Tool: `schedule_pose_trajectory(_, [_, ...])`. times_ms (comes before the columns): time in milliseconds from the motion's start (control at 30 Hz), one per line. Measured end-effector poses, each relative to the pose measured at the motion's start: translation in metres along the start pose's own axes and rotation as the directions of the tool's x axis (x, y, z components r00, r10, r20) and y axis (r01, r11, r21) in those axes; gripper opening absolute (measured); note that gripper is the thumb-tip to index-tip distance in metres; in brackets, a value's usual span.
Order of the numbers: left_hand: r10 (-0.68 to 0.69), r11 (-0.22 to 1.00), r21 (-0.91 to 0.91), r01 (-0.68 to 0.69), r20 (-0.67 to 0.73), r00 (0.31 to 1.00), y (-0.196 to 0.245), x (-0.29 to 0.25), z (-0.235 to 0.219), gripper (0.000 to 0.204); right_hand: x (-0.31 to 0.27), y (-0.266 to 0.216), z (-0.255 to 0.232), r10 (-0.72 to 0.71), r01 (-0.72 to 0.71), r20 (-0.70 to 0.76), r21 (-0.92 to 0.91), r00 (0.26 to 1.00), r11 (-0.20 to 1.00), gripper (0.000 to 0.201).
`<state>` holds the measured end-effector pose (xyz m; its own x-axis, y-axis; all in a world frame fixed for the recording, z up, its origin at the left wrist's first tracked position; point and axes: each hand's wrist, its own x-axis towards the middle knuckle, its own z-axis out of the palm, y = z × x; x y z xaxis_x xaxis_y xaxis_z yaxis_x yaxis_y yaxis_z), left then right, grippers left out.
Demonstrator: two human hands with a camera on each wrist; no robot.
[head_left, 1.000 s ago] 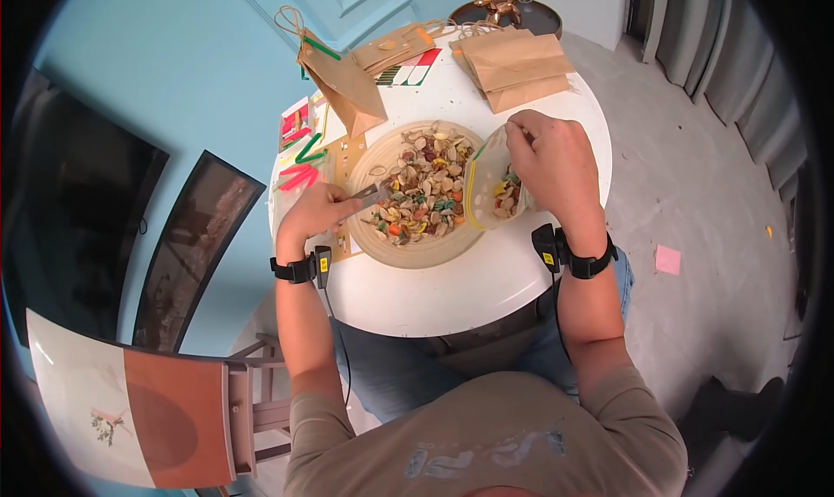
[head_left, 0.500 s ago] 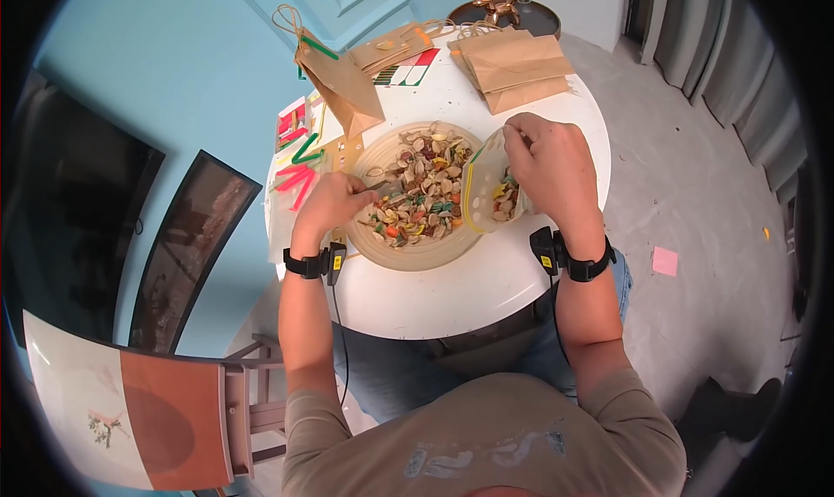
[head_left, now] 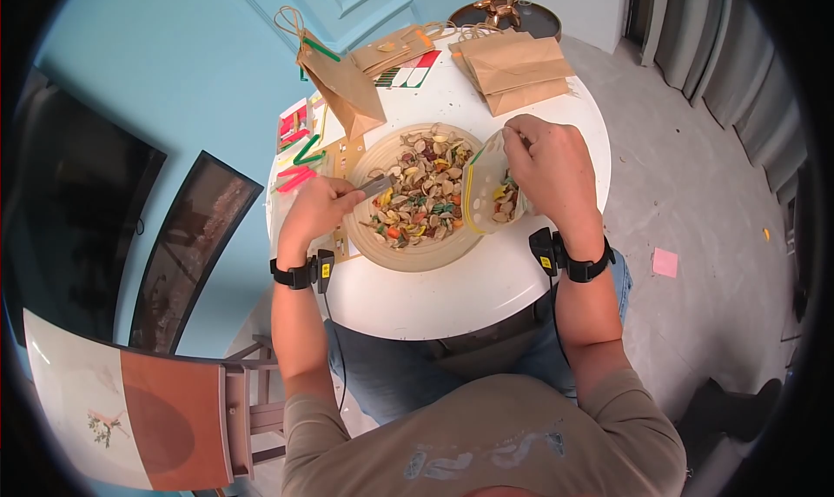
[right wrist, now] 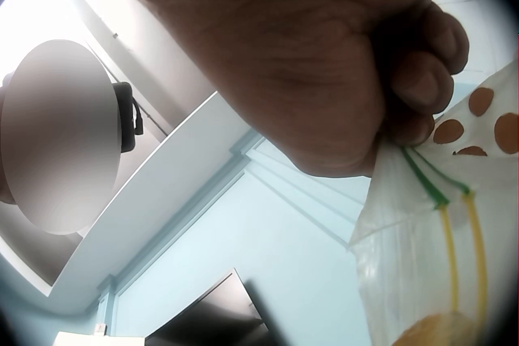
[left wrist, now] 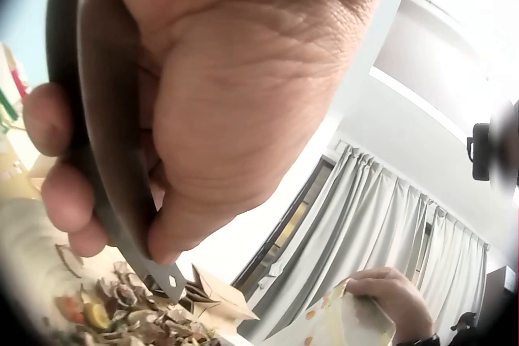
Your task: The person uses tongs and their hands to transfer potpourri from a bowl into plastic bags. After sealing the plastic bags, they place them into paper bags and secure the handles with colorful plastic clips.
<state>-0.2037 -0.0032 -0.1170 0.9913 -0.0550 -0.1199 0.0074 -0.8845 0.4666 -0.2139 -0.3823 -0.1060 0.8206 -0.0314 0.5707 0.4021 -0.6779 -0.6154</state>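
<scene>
A wide beige bowl (head_left: pixel 408 261) full of dried potpourri (head_left: pixel 434 184), pale pods with orange, yellow and green pieces, sits mid-table. My left hand (head_left: pixel 320 208) pinches flat metal tongs (head_left: pixel 378 186) between thumb and fingers, their tips over the bowl's left side. In the left wrist view the tongs' slotted tip (left wrist: pixel 171 283) overlaps the potpourri; no piece shows clearly in it. At the bowl's right, my right hand (head_left: pixel 558 167) grips the top edge of a clear dotted zip bag (head_left: pixel 486 184), tilted with its mouth toward the bowl. Some potpourri lies inside the bag.
An upright brown paper bag (head_left: pixel 347 93) stands behind the bowl to the left. More folded paper bags (head_left: pixel 517 71) lie at the back right. Pink and green strips (head_left: pixel 300 180) are scattered at the table's left edge, and a pink paper note (head_left: pixel 665 262) lies on the floor.
My left hand moved right and lowered the tongs into the potpourri, then drew back left, the tongs showing again above the bowl. The right hand and bag stay almost still.
</scene>
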Motion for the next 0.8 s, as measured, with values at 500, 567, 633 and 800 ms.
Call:
schedule_pose_trajectory(500, [0.496,0.864,0.129,-0.486,-0.059,0.866,0.134,-0.059,-0.016,0.018,0.001,0.0,0.0,0.03,-0.03,0.017,-0.007,0.999,1.0,0.021])
schedule_pose_trajectory(567, [0.531,0.836,0.183,-0.517,-0.035,0.847,0.145,-0.054,-0.006,0.019,0.001,0.0,-0.001,0.033,-0.033,0.021,-0.005,0.999,0.999,0.021])
schedule_pose_trajectory(633, [0.56,0.806,0.247,-0.538,-0.025,0.828,0.151,-0.046,0.006,0.021,0.001,-0.001,-0.001,0.047,-0.047,0.027,0.005,0.999,0.999,0.021])
schedule_pose_trajectory(800, [0.461,0.882,0.144,-0.449,-0.057,0.886,0.152,-0.051,0.005,0.03,0.001,0.003,-0.007,0.047,-0.047,0.005,0.01,0.999,0.999,0.021])
